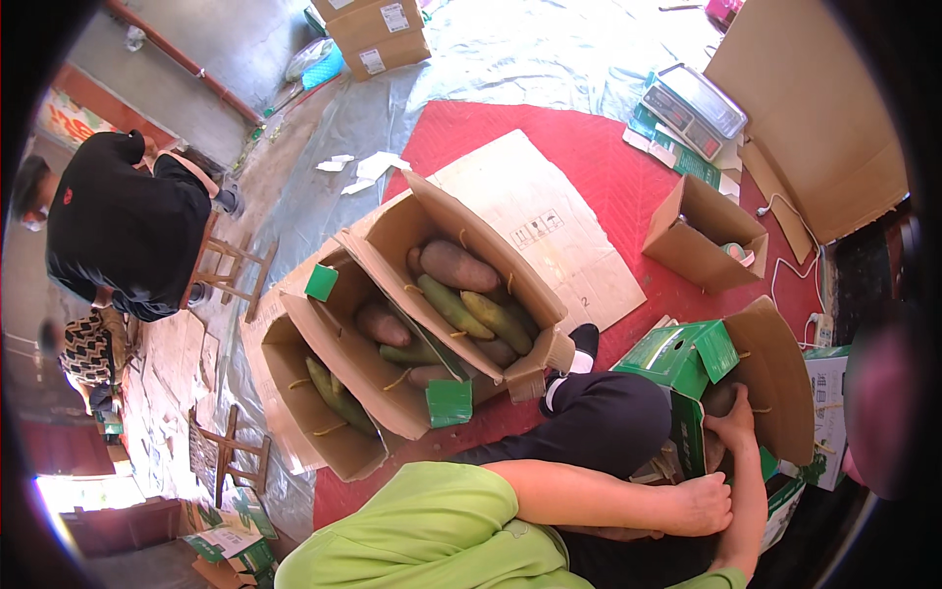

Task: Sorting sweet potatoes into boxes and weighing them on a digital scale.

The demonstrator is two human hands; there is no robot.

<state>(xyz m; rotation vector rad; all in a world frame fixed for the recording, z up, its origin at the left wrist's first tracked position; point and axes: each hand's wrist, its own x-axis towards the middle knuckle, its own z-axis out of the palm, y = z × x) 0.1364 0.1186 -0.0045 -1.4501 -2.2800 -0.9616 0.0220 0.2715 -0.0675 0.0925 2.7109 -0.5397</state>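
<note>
Red woven floor mat [628,187] carrying three open brown cardboard cartons [412,324] packed with long tubers. At lower right, open green-printed cardboard box [687,363], resting against the knee. Right hand [731,422] curled over a brown tuber [719,401] inside; left hand [699,506] closed against the box's lower edge, grip unclear. Best steadied from below while seating tuber lengthwise.

Green-printed brown carton [687,358]; red mat [608,167]; brown and, seemingly, green tubers [461,285].
</note>
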